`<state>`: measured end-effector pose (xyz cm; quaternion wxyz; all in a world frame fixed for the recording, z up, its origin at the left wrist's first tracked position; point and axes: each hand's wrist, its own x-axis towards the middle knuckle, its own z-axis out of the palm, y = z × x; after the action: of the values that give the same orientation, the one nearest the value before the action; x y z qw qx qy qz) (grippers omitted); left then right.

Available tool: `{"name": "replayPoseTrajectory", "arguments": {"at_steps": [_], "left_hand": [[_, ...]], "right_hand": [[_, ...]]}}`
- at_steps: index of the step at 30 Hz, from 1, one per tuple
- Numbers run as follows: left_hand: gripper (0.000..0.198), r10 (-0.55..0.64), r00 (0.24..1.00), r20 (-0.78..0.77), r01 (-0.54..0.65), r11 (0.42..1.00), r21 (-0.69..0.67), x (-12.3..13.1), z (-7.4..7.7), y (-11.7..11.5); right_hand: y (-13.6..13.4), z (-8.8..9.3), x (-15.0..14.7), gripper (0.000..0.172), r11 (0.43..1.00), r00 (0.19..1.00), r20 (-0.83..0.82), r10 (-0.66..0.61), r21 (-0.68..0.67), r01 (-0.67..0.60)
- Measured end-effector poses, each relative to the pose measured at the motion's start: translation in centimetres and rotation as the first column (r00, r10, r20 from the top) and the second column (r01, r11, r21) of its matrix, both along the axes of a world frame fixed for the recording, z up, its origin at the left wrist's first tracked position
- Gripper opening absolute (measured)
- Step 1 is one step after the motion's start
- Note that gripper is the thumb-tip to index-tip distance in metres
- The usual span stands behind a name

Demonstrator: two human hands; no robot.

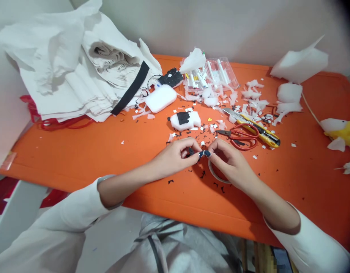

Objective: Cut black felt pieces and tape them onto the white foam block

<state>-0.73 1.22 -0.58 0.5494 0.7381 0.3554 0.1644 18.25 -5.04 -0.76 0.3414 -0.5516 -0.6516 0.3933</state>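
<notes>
My left hand and my right hand meet over the table, fingertips almost touching. Between the pinched thumbs and fingers is a small dark shiny piece; its exact kind is unclear. Another bit of black shows behind the fingers of my left hand. Under my right hand lies a pale ring, partly hidden, like a tape roll. Just beyond the hands sits a white foam shape with a black patch on it. Red-handled scissors and a yellow box cutter lie to the right.
On the orange table, a stack of white sheets with a black strip fills the left. Behind are a white foam block, a black piece and a marker case. Scraps are scattered; a yellow-white figure is right.
</notes>
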Motion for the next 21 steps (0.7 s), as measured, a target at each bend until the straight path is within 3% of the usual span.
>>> {"name": "replayPoseTrajectory", "arguments": {"at_steps": [4,10,14,17,21], "left_hand": [[0.013,-0.075,0.997,-0.019,0.076,0.988,0.137,-0.1,0.3,0.0],[0.018,-0.155,0.987,-0.045,0.161,0.968,0.193,-0.1,0.5,0.1],[0.017,-0.163,0.981,-0.102,0.190,0.901,0.390,-0.2,0.5,0.3],[0.021,-0.124,0.968,-0.218,0.238,0.729,0.642,-0.6,0.4,0.6],[0.022,-0.025,0.945,-0.326,0.314,0.353,0.881,-1.4,0.5,1.2]], "right_hand": [[-0.1,0.0,0.1,0.012,0.999,0.999,0.013,0.029,0.015,-0.029],[0.0,0.1,0.1,0.009,0.991,0.985,0.134,0.105,0.064,-0.115],[0.1,0.2,0.4,0.007,0.987,0.977,0.172,0.126,0.079,-0.141],[0.1,0.2,0.7,0.015,0.992,0.989,0.111,0.092,0.081,-0.102],[0.1,0.3,0.7,0.024,0.997,0.999,-0.006,0.050,0.063,-0.050]]}}
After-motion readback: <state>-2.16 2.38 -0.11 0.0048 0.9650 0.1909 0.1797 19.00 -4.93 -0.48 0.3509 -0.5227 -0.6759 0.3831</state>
